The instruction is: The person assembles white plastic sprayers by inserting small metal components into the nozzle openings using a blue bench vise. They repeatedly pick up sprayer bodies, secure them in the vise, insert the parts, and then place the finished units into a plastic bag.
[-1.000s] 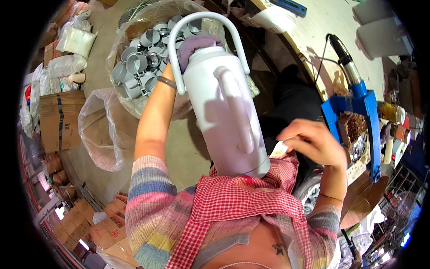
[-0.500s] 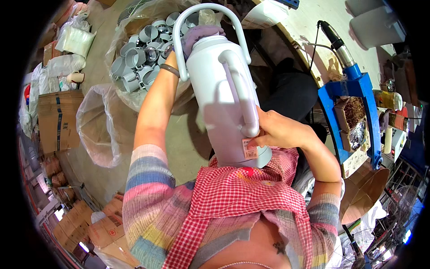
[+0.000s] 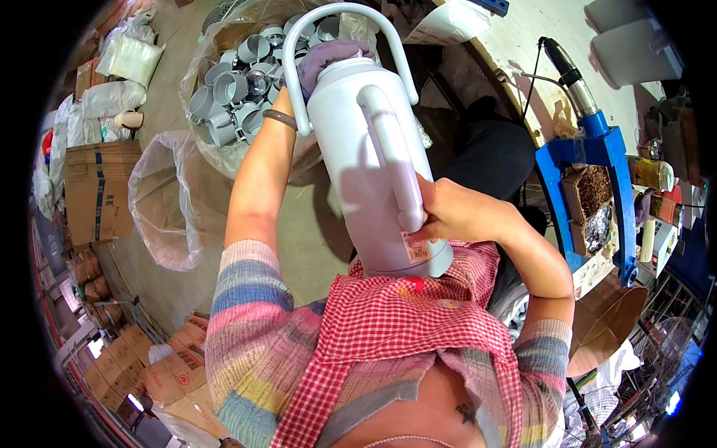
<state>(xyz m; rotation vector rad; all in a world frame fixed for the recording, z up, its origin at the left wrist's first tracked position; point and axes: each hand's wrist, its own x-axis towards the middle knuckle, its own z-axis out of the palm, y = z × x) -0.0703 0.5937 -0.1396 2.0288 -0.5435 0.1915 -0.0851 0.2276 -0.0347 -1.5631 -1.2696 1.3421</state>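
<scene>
A pale grey-white vacuum flask (image 3: 351, 172) leans in front of me, its base against my red checked apron (image 3: 418, 313). Its hoop carrying handle (image 3: 351, 7) stands up over the neck. My left hand (image 3: 323, 66), covered in purple fabric that may be a glove or a cloth, curls over the flask's top rim; the fingers themselves are hidden. My right hand (image 3: 455, 213) is closed round the lower end of the side handle (image 3: 392, 153). Its fingertips lie by a small printed label (image 3: 416, 249) near the base.
Beyond my left arm, a clear plastic bag (image 3: 196, 75) holds many grey cup-like parts (image 3: 230, 88). An empty-looking clear bag (image 3: 160, 201) lies nearer, beside a cardboard stack (image 3: 101, 194). At right, a workbench (image 3: 515, 82) carries a blue metal frame (image 3: 621, 187) and grey containers (image 3: 635, 52).
The flask and both hands have shifted very slightly; my right hand has edged left and now covers more of the label. Both holds look the same.
</scene>
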